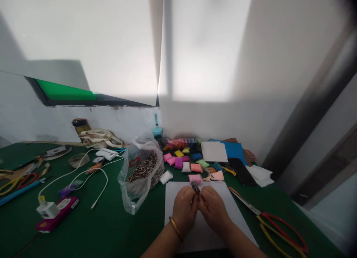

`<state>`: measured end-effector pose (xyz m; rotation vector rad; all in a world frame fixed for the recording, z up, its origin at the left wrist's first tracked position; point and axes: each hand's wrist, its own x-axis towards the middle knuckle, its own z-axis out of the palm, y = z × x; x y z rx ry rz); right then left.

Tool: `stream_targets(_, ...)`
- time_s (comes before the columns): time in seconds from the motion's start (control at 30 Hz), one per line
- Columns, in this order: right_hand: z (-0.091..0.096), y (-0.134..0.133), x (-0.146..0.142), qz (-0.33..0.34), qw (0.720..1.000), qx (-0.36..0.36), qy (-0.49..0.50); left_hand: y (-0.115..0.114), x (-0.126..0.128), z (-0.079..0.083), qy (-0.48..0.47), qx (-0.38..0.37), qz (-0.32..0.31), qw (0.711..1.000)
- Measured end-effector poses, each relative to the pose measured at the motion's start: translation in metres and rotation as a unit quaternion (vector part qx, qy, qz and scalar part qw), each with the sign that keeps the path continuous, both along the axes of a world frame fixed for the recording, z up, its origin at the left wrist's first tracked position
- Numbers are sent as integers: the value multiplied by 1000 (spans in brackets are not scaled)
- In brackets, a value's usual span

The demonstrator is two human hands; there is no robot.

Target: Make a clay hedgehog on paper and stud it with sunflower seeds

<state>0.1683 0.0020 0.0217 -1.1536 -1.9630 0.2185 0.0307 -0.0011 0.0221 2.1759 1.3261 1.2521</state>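
Both hands meet in front of me over the white paper (pixel 199 237), fingers curled in: the left hand (pixel 184 207) and the right hand (pixel 213 209) pinch a small dark grey lump (pixel 195 187) between them, just inside the sheet's far edge. I can't tell how deep the grip goes, since the knuckles cover most of it. I'd press lightly and evenly with both thumbs, and keep it over the paper, clear of the pink packet (pixel 195 178) at that edge and the long-bladed scissors (pixel 255 209) by the right edge.
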Motion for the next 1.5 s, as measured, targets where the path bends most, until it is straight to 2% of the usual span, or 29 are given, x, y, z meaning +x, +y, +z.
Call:
stream_targets(0.1,-2,2,1,-45,998,10,44,-1,3,1,36,31,67,997)
stream_targets(0.17,-4,4,3,-47,997,-2,66,-1,2,2,34,31,84,995)
stream_targets(0.3,-8,9,9,-3,996,-43,83,3,-3,4,-68,-3,58,996)
stream_targets(0.43,-10,14,17,46,997,-7,58,7,-5,2,-206,-83,12,975)
stream_targets(0.5,-10,17,19,54,998,-6,27,9,-5,-2,-224,-114,-6,968)
stream_targets(0.6,-11,21,20,68,998,-13,1,11,-5,-10,-212,-119,-14,970)
stream_targets(0.7,-13,22,19,87,996,-21,21,12,-5,-16,-218,-130,-3,967)
stream_targets(0.83,-14,20,20,80,993,-43,73,13,-3,-21,-243,-132,-3,961)
stream_targets(1.0,-13,19,21,76,992,-55,85,8,-6,-11,-130,-47,-10,990)
stream_targets(1.2,-12,18,21,52,996,-41,58,-1,-9,7,-42,28,5,999)
stream_targets(1.33,-5,14,19,38,999,-3,15,-2,-9,9,26,22,38,999)
stream_targets(1.5,1,11,16,49,995,48,-77,2,-9,3,101,-6,23,995)
